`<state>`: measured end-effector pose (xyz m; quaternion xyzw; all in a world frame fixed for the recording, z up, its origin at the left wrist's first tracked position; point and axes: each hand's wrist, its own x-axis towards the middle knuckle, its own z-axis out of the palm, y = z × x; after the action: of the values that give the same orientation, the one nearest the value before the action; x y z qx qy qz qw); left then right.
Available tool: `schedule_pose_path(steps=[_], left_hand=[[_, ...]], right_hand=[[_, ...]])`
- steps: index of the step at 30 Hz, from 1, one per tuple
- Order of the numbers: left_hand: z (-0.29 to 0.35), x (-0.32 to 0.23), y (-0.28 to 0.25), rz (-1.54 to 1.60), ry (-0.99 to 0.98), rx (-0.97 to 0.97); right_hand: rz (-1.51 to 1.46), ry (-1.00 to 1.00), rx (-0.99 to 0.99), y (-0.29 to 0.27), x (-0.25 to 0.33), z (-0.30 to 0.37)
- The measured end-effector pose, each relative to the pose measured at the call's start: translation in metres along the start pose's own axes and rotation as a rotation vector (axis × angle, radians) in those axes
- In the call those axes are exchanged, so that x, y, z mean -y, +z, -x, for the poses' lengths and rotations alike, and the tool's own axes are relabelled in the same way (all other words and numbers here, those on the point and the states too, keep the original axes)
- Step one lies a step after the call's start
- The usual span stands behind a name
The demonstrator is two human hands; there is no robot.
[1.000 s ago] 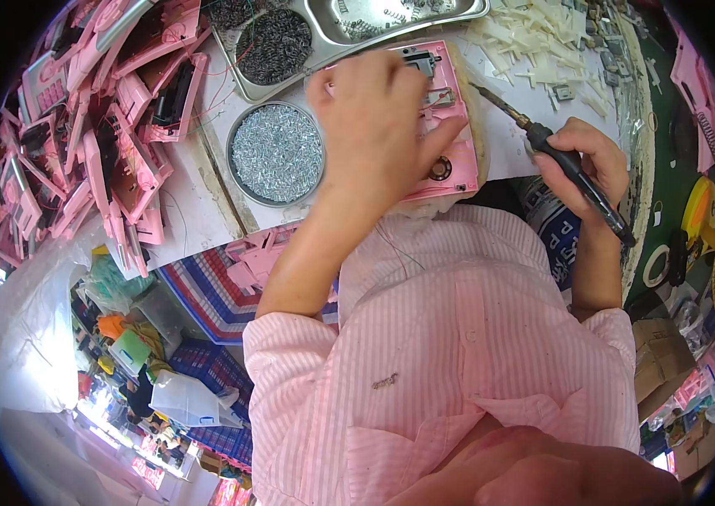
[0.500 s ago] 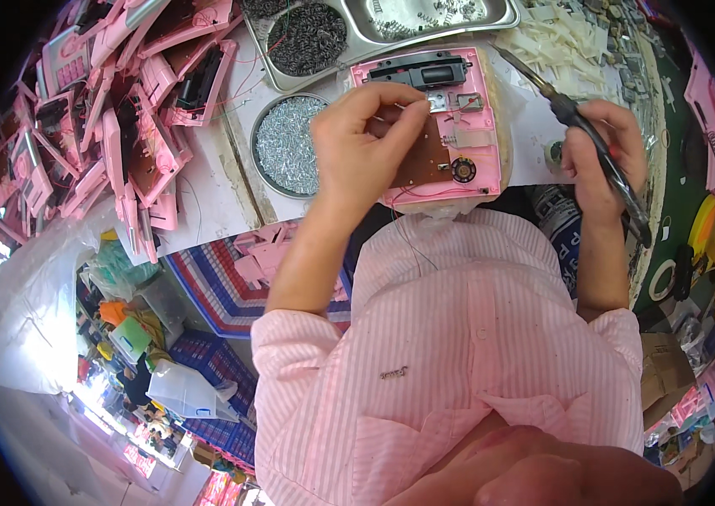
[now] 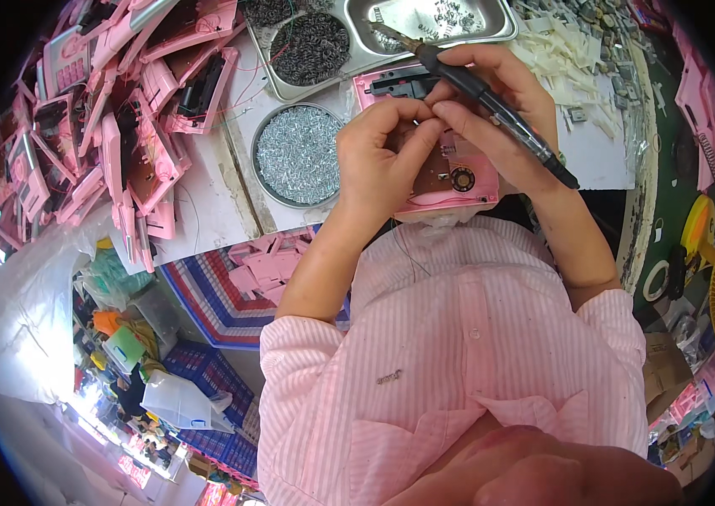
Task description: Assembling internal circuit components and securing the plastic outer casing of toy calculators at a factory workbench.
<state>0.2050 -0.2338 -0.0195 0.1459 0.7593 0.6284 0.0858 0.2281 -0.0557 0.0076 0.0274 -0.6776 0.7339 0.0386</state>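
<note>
My left hand (image 3: 387, 152) is closed in a pinch above the pink plastic casing (image 3: 450, 198); whatever its fingertips hold is too small to make out. My right hand (image 3: 509, 101) has come up beside it, its fingertips meeting the left ones. Resting across that hand is a black-handled tool (image 3: 492, 101) with a thin metal shaft, pointing toward the far left. Within the casing sit a black strip-shaped part (image 3: 398, 83), a round black part (image 3: 463, 178) and a brown board. Both hands hide the casing's middle.
Left of the casing stands a round tin (image 3: 296, 156) of small silvery screws. Behind it is a metal tray (image 3: 357, 38) with dark springs. Pink casings (image 3: 113, 126) with loose wires are heaped at far left. White plastic pieces (image 3: 568, 59) lie at back right.
My right hand has moved left and away from me, from the table's right side to the casing, carrying the tool. My left hand has shifted slightly right, still pinched.
</note>
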Motion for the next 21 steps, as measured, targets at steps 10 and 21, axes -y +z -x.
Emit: schedule_pose_path(steps=[10, 21], left_hand=[[-0.013, -0.011, -0.008, 0.046, -0.129, 0.055], [-0.019, 0.001, -0.004, -0.392, 0.189, 0.01]], right_hand=[[0.245, -0.19, -0.147, -0.024, -0.009, 0.031], [0.408, -0.296, -0.028, -0.066, 0.006, 0.05]])
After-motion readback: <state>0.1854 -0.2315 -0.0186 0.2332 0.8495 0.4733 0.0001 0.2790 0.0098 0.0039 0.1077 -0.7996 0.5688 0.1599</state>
